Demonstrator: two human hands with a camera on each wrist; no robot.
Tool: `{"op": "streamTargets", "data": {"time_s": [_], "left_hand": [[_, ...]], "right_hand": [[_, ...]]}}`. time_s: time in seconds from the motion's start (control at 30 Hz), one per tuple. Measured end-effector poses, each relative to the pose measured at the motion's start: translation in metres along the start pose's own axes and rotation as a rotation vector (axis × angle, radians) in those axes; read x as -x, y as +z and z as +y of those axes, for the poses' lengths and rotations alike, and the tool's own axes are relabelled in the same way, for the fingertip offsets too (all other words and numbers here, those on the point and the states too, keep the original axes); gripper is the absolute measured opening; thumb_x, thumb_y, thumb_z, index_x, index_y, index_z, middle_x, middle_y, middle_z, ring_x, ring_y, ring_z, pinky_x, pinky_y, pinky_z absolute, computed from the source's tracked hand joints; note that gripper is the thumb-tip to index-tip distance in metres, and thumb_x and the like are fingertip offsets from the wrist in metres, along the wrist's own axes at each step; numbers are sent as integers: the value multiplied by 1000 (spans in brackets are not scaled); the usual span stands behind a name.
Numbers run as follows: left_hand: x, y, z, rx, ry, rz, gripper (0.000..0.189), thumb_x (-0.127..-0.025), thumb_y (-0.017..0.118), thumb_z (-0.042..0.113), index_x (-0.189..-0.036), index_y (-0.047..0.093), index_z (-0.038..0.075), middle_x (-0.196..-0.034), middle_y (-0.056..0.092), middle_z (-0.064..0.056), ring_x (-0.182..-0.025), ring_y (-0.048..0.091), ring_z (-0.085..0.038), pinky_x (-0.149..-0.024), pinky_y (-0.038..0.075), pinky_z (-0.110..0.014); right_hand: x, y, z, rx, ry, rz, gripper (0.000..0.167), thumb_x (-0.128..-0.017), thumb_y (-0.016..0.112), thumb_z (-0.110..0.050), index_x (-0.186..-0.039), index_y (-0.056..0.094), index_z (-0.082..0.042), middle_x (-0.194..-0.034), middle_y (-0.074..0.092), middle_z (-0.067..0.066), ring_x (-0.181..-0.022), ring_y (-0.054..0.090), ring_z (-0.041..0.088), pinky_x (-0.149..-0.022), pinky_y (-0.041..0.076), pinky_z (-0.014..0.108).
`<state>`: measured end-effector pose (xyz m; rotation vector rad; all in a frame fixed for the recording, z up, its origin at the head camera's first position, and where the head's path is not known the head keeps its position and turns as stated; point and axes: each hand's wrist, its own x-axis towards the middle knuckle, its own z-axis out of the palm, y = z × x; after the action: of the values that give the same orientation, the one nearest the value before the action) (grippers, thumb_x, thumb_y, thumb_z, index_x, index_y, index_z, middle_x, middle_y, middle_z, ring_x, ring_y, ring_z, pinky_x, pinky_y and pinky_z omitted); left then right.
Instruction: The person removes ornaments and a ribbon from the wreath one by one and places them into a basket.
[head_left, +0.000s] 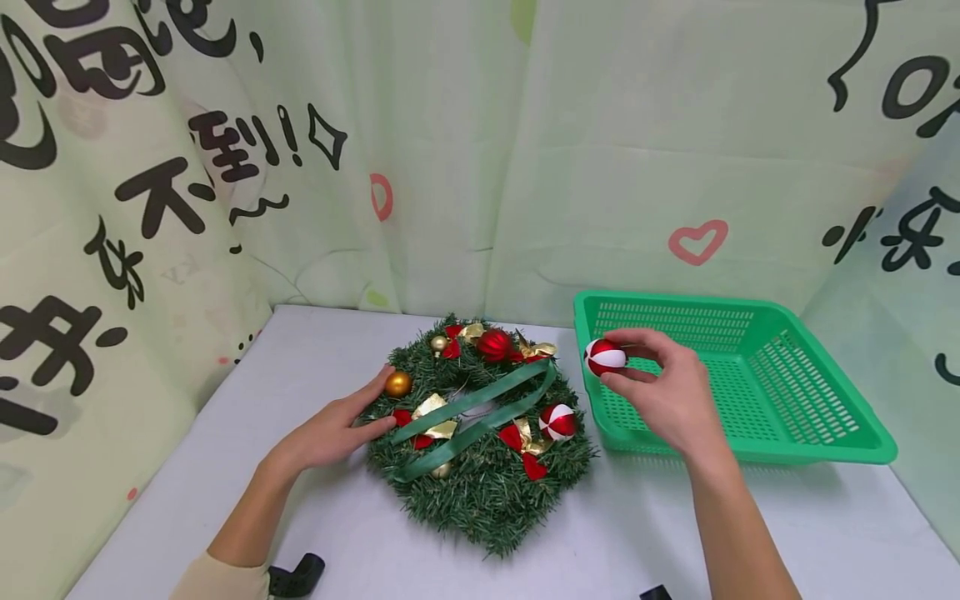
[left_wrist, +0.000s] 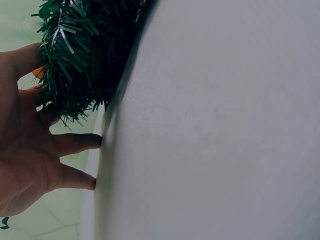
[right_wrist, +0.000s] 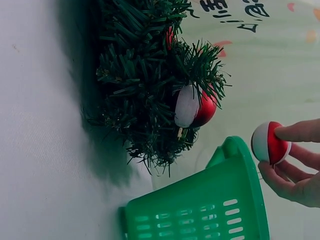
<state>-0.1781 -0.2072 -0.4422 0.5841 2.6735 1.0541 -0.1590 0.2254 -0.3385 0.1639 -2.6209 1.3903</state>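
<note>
In the head view, my right hand (head_left: pixel 671 387) pinches a red-and-white Christmas ball (head_left: pixel 604 357) between thumb and fingers, over the near-left rim of a green basket (head_left: pixel 813 367). The right wrist view shows the same ball (right_wrist: pixel 270 143) held at the fingertips. A green Christmas wreath (head_left: pixel 487 508) lies on the table, with a long green ribbon (head_left: pixel 480 396) across its middle. My left hand (head_left: pixel 330 429) rests against the wreath's left side, thumb and fingers spread around a gold ball (head_left: pixel 398 384). Two of its fingers (left_wrist: pixel 80 143) reach down to the table in the left wrist view.
The wreath carries a second red-and-white ball (head_left: pixel 557 422), a red ball (head_left: pixel 495 345) and several red-and-gold bows (head_left: pixel 528 446). Printed curtains (head_left: pixel 450 167) hang behind the white table (head_left: pixel 337 342). A black object (head_left: pixel 297 575) shows by the left sleeve.
</note>
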Motion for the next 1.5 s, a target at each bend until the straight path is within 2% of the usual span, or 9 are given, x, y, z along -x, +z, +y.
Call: {"op": "streamTargets", "data": {"time_s": [0.8, 1.2, 1.5], "left_hand": [[1, 0, 1, 6, 4, 5, 81, -108, 55, 47, -169, 11, 16, -176, 10, -8, -160, 18, -38, -126, 23, -62], [2, -1, 3, 5, 8, 4, 82, -108, 54, 48, -169, 11, 15, -176, 10, -9, -159, 18, -39, -125, 24, -63], [2, 0, 1, 2, 14, 2, 82, -108, 53, 49, -169, 10, 15, -176, 10, -9, -159, 18, -39, -125, 24, -63]], "right_hand": [[-2, -5, 6, 63, 57, -26, 48, -95, 78, -16, -141, 64, -14, -137, 64, 18, -112, 73, 38, -89, 63, 38], [-5, -7, 12, 85, 64, -25, 47, -94, 79, -17, -139, 65, -15, -134, 66, 17, -112, 72, 37, -87, 64, 37], [-6, -10, 17, 131, 68, -24, 47, -93, 79, -19, -138, 65, -13, -135, 66, 17, -122, 63, 42, -80, 58, 34]]}}
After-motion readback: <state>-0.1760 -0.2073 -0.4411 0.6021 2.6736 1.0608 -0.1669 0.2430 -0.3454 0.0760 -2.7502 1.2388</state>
